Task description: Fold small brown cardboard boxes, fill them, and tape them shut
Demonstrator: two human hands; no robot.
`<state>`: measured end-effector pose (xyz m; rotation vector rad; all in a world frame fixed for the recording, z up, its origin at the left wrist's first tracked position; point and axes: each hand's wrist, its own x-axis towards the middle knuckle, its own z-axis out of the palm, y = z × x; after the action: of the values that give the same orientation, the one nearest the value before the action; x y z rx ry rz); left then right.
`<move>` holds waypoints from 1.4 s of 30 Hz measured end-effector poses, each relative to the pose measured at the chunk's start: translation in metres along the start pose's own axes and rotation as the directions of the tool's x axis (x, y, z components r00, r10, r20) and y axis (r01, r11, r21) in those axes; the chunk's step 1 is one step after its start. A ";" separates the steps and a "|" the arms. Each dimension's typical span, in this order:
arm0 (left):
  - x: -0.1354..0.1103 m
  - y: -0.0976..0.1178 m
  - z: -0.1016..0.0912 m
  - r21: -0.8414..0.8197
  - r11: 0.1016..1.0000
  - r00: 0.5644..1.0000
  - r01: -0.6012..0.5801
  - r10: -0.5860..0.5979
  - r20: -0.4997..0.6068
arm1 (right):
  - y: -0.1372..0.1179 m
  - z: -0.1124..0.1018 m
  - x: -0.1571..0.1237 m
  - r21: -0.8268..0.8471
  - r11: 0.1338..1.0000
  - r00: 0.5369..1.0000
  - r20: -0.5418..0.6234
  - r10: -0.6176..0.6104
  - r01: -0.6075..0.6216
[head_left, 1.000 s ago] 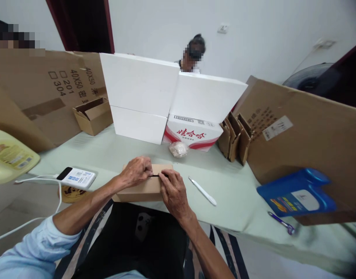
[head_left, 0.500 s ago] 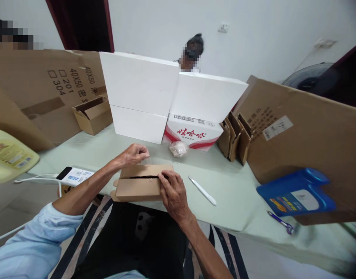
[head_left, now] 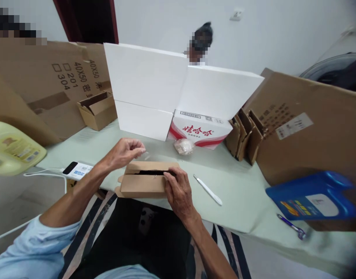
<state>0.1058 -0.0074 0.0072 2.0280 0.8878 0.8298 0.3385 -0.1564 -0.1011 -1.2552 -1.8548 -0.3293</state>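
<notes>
A small brown cardboard box (head_left: 144, 186) lies near the table's front edge, with a dark gap along its top between the flaps. End tabs stick out at its left. My right hand (head_left: 179, 190) grips the box's right end, fingertips at the gap. My left hand (head_left: 125, 153) is raised above the box's far left corner, thumb and forefinger pinched on a small clear strip (head_left: 146, 156), hard to make out. Right of the box lies a slim white-handled craft knife (head_left: 208, 190). A clear-wrapped whitish bundle (head_left: 184, 147) sits behind the box.
White panels (head_left: 148, 81) and a red-and-white carton (head_left: 199, 130) stand at the back. Folded cardboard pieces (head_left: 244, 135) and a blue bottle (head_left: 308, 197) are right, with a purple razor-like tool (head_left: 292, 226). Left are an open box (head_left: 100, 112), yellow jug (head_left: 16, 149) and white power bank-like device (head_left: 79, 170).
My left hand has drawn slightly left from the box, with the clear strip now showing at its fingertips. The gap in the box top looks wider. The whole view has shifted slightly.
</notes>
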 end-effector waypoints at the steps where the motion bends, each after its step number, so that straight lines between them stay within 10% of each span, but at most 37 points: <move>1: -0.010 0.003 0.006 0.059 0.996 0.998 -0.064 0.065 -0.022 | 0.000 0.000 0.001 0.006 1.000 1.000 -0.010 -0.001 0.002; 5: -0.041 0.005 0.040 0.277 0.906 0.932 -0.320 0.354 -0.083 | 0.000 0.003 0.002 0.007 1.000 1.000 -0.023 0.015 -0.014; 15: -0.078 -0.018 0.097 0.595 0.651 0.840 -0.472 0.537 0.079 | -0.001 0.002 -0.001 0.003 0.998 0.998 0.029 0.060 -0.061; 21: -0.080 -0.009 0.080 0.488 0.720 0.865 -0.494 0.461 0.197 | -0.002 0.000 0.000 0.004 0.998 0.998 0.039 0.057 -0.057; 26: -0.070 -0.007 0.059 0.279 0.891 0.932 -0.358 0.360 0.043 | -0.003 -0.002 0.002 -0.041 0.997 0.997 0.033 0.067 -0.065; 42: -0.038 0.001 0.055 0.366 0.911 0.950 -0.191 0.078 0.303 | 0.000 -0.005 -0.003 0.019 0.993 0.988 0.096 0.117 -0.119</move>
<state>0.1282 -0.0591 -0.0295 2.5065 0.8007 0.4342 0.3411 -0.1609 -0.1004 -1.3778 -1.8485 -0.1842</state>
